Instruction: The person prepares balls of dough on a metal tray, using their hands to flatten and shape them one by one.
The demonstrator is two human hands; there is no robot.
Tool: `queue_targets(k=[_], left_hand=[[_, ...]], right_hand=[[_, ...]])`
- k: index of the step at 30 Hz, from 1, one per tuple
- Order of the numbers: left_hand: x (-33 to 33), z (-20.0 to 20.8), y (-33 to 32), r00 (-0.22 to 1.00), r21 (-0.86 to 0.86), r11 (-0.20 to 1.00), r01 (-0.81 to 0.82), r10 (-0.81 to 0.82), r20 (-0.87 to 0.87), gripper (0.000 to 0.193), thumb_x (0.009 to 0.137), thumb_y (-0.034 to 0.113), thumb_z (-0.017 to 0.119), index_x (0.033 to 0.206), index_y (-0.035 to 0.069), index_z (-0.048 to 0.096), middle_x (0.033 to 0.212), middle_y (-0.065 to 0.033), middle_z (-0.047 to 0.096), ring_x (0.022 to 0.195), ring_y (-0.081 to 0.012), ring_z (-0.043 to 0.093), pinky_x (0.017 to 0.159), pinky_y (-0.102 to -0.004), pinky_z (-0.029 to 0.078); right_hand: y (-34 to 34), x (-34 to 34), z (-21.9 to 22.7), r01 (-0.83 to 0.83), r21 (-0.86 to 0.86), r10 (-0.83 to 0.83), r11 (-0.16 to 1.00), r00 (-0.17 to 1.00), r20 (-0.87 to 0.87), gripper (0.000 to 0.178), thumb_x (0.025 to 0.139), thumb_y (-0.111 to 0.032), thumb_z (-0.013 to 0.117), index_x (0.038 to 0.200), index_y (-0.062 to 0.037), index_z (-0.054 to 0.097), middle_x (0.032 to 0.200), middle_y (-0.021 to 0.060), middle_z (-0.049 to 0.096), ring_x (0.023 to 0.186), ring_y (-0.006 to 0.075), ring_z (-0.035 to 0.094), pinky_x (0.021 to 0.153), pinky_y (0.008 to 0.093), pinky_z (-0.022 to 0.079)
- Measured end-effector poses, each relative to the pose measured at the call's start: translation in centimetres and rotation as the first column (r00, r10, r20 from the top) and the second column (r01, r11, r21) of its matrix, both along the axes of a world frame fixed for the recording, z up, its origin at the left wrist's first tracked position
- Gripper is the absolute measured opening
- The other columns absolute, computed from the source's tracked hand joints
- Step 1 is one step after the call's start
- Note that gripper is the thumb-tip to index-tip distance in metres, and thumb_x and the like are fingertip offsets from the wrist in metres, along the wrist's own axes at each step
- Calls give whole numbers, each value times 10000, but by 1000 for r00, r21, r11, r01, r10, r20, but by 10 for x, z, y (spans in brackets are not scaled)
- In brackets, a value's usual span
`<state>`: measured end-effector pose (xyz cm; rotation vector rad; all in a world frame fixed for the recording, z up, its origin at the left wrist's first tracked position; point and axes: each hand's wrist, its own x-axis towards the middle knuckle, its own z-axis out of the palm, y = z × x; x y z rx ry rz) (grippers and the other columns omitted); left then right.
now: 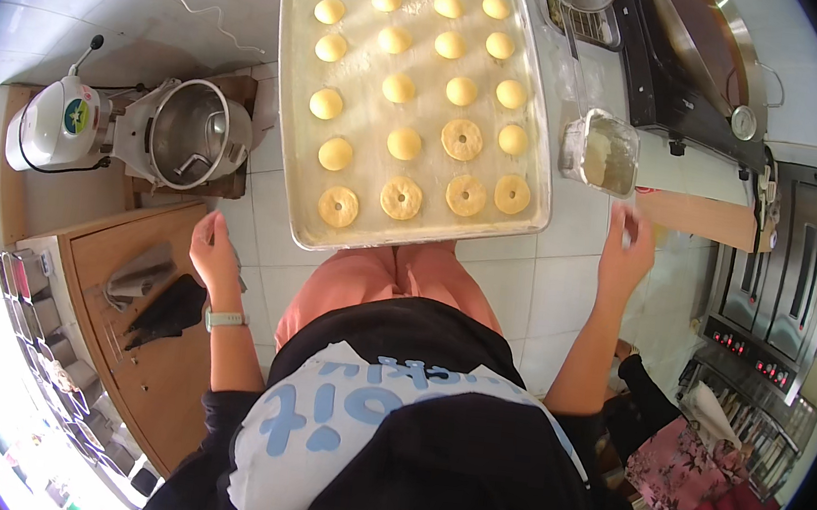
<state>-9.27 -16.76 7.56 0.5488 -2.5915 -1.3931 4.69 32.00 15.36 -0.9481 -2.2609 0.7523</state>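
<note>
A large metal baking tray (pixel 306 206) lies in front of me, holding several round dough balls (pixel 398 87) and, toward the near right, several ring-shaped pieces (pixel 402 198). My left hand (pixel 213 250) hangs off the tray's near left corner with loose fingers, touching nothing; a watch is on that wrist. My right hand (pixel 626 250) is raised to the right of the tray with its fingers apart, just below a clear tub of flour (pixel 601 152). It holds nothing that I can make out.
A stand mixer with a steel bowl (pixel 187 132) sits to the left, above a wooden cabinet (pixel 158 368) with dark cloths. A black fryer (pixel 693 61) stands at the top right, a deck oven (pixel 779 284) at the right. White floor tiles lie below.
</note>
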Motion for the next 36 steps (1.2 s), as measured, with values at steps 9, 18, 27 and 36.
queue_targets(k=[9,18,27,36], left_hand=[[-49,21,66,988,377,914,151,-123,-98,220,891,126,574,1027,-45,600,918,-67,636,854,-122,591,804,-245,463],[-61,54,218,682,940,177,293,-727,-75,372,943,291,465,1122,-29,532,1025,-131,611,1006,-235,575,928,-376,433],[-42,-4,317,427,593,-510,-623,-857,-287,814,872,584,426,1295,-104,327,1330,-232,406,1218,-334,424,1045,-409,319],[-63,39,217,793,911,-186,-367,-574,203,707,909,457,451,1311,-107,309,1352,-233,383,1271,-318,370,1076,-396,297]], right_hand=[[80,-115,-78,-336,-4,261,942,724,638,161,779,-63,517,846,9,644,920,251,620,882,378,606,780,421,484],[62,-83,-31,-402,92,269,911,747,608,177,798,-62,499,874,52,611,954,267,598,929,373,583,826,428,463],[-65,-67,-59,-568,21,548,823,804,232,478,901,-333,480,1183,52,483,1219,256,476,1175,407,414,1002,463,311],[-49,-93,-93,-611,104,456,785,683,571,694,919,-480,354,1371,40,273,1424,193,294,1333,302,257,1108,442,152]])
